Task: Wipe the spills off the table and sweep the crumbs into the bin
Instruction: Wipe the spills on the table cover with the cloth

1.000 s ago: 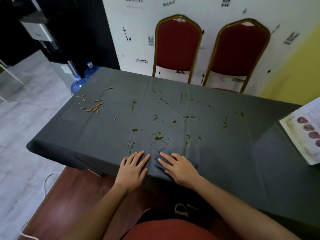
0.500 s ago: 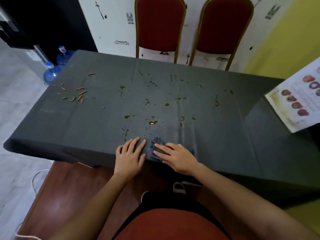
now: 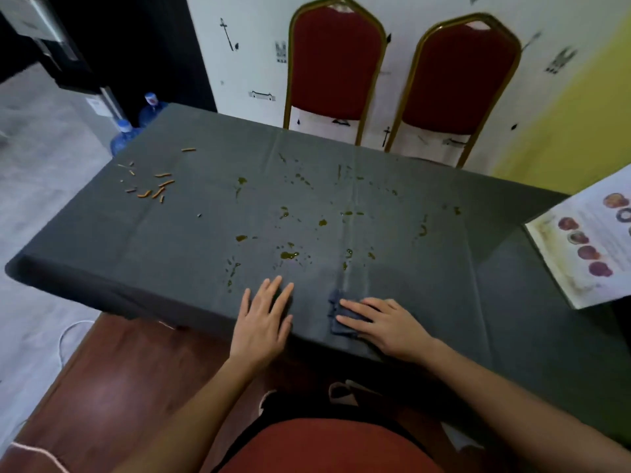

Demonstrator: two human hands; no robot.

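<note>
1. Both hands lie flat at the near edge of the table; I see the left hand [image 3: 263, 322] palm down on bare cloth, fingers straight, holding nothing; the right hand [image 3: 386, 326] presses straight fingers onto a small crumpled blue-grey wiping rag [image 3: 336, 322], not curled round it.
2. That rag sits on the long table under a dark grey tablecloth [image 3: 170, 240], near the closest yellow-brown liquid spills [image 3: 289, 255], which dot the middle; thin orange crumb sticks [image 3: 160, 189] lie scattered towards the far left corner; a printed sheet with round pictures [image 3: 587, 247] rests at the right end.
3. Two red padded chairs with gold metal frames [image 3: 336, 63] stand behind, against a white wall with black drawings [image 3: 239, 63]; blue water bottles [image 3: 124, 136] stand on grey floor by the far left corner.
4. Half a second ago the hands nearly touched, with the rag between them; now they are apart, and the rag has gone rightward under the right hand; spills and crumbs are unchanged.
</note>
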